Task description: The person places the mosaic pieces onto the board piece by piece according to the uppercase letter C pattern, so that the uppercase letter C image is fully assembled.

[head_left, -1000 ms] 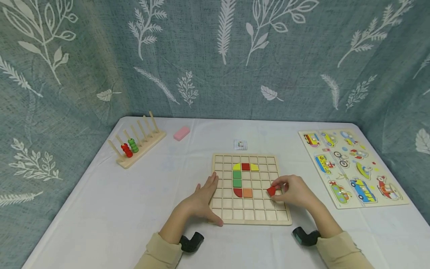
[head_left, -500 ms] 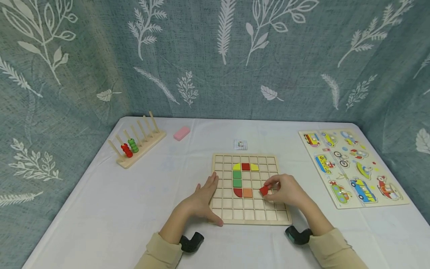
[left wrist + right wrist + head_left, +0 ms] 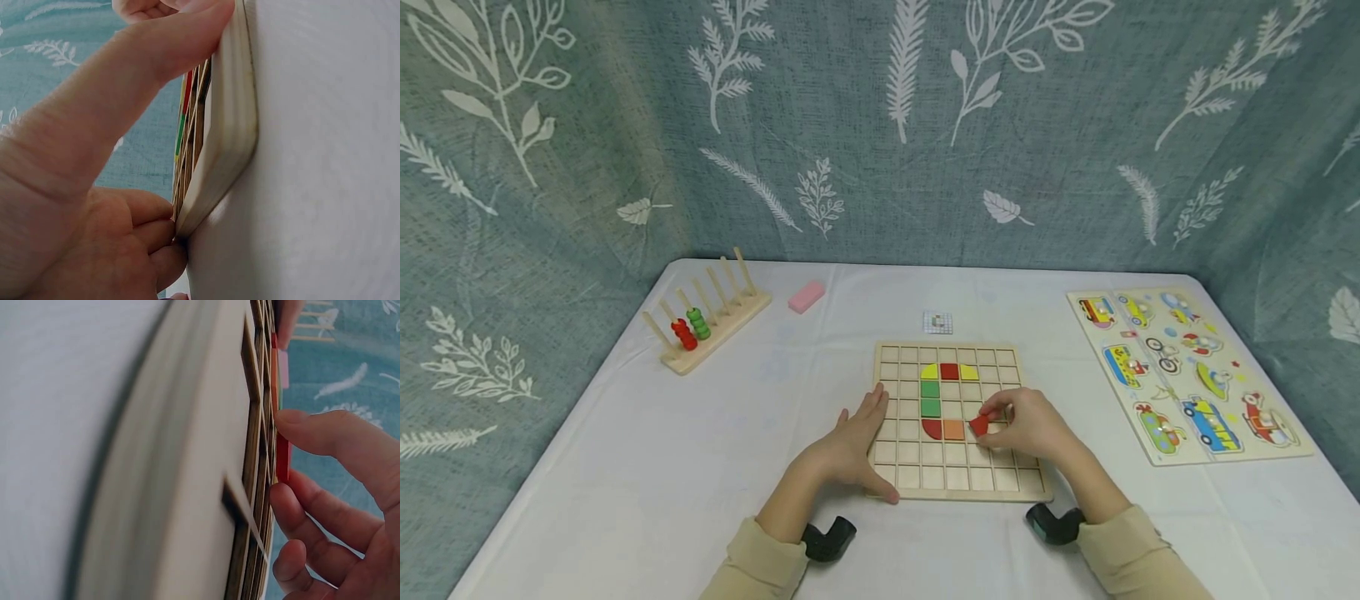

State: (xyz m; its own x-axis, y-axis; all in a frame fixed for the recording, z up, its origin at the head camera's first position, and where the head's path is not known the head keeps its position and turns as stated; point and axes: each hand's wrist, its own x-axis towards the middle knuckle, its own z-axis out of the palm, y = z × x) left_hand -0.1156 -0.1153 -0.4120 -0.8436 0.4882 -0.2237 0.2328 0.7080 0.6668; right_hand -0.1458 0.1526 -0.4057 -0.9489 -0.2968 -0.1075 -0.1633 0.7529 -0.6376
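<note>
A wooden grid board (image 3: 958, 492) lies on the white table in front of me. Yellow, red, green and orange tiles (image 3: 930, 398) fill some of its cells in a curved line. My right hand (image 3: 1026, 427) pinches a small red tile (image 3: 979, 426) just right of the orange tile (image 3: 953, 430), low over the board. In the right wrist view the red tile (image 3: 282, 456) sits between thumb and fingers against the grid. My left hand (image 3: 850, 446) rests flat on the board's left edge (image 3: 228, 125), thumb along the front corner.
A wooden peg rack (image 3: 703, 321) with red and green rings stands at the back left, a pink block (image 3: 806, 296) beside it. A small printed card (image 3: 937, 322) lies behind the board. A vehicle puzzle board (image 3: 1183, 371) lies at the right.
My right hand has carried the red tile leftward across the board, from near its right side to beside the orange tile. The left hand has stayed put.
</note>
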